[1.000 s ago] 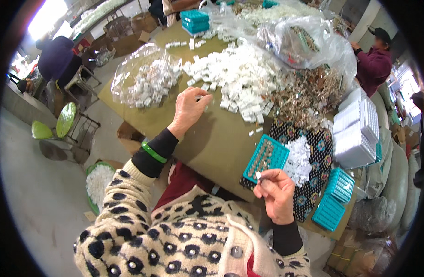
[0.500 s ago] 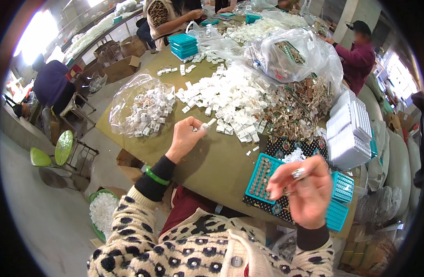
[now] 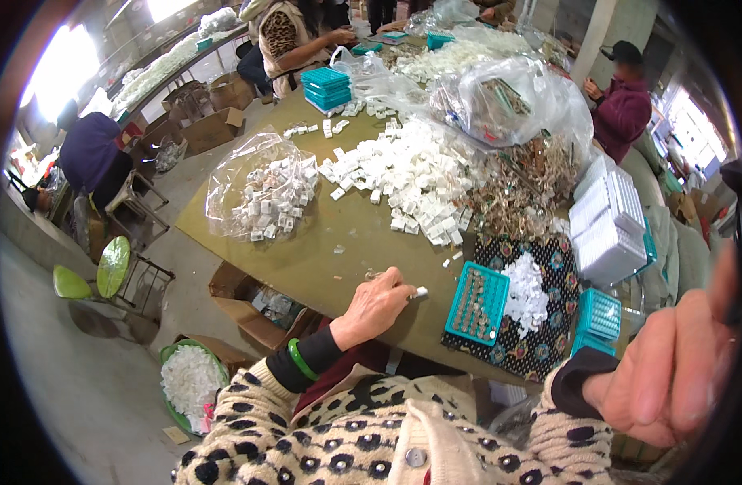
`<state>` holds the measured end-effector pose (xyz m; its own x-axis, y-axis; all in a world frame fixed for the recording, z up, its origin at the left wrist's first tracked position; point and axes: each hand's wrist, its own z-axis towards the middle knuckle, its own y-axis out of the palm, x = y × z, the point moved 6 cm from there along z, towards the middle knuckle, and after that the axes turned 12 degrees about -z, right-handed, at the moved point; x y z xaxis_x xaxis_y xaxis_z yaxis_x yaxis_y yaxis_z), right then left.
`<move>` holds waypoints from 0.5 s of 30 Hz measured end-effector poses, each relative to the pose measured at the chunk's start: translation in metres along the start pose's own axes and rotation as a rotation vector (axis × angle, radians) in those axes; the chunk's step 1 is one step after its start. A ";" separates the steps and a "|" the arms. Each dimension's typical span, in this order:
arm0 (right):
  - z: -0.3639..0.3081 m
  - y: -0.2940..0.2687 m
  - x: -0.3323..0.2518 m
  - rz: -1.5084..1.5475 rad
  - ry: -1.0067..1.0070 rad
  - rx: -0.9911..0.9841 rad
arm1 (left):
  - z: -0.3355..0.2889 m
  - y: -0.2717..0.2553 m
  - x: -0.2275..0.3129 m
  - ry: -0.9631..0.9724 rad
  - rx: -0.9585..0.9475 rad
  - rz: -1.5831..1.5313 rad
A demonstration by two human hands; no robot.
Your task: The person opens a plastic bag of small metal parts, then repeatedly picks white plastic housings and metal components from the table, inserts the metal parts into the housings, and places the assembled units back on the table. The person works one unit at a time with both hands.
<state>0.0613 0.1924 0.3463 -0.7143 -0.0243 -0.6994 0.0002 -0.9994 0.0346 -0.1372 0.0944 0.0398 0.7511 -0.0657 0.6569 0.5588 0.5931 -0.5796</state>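
My left hand (image 3: 373, 310), with a green bangle (image 3: 301, 359) at its wrist, is low over the table's near edge. Its closed fingers grip a small white plastic piece (image 3: 420, 293). Raised at the lower right, close to the camera, my right hand (image 3: 666, 368) has its fingers curled together; whatever they hold is hidden. Between the hands lies a teal tray (image 3: 491, 330) with rows of small round metallic pieces. Beside it a heap of little white pieces (image 3: 526, 295) rests on a dark patterned cloth (image 3: 549, 346).
A large pile of white plastic pieces (image 3: 427, 174) covers the table's middle, next to tangled jewellery-like strands (image 3: 529, 182). A clear bag of white pieces (image 3: 266, 198) lies left. Stacked white trays (image 3: 605, 234) stand right. A co-worker in a maroon top (image 3: 621, 113) is at the far right.
My left hand has come nearer and to the right, turning palm down. My right hand has left the air above the teal tray, moving right and closer to the camera; its fingers have curled in.
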 end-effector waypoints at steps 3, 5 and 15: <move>0.001 0.005 -0.005 -0.003 -0.041 0.006 | -0.004 0.004 -0.001 0.011 -0.017 -0.017; -0.001 0.009 -0.008 -0.006 -0.069 0.001 | -0.006 0.004 -0.001 0.003 0.003 -0.023; -0.012 0.017 0.006 -0.067 -0.077 0.014 | -0.001 -0.021 0.011 -0.142 0.127 -0.430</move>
<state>0.0654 0.1753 0.3334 -0.7643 0.0455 -0.6433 -0.0588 -0.9983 -0.0007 -0.1405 0.0802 0.0583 0.4004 -0.2216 0.8891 0.7543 0.6306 -0.1825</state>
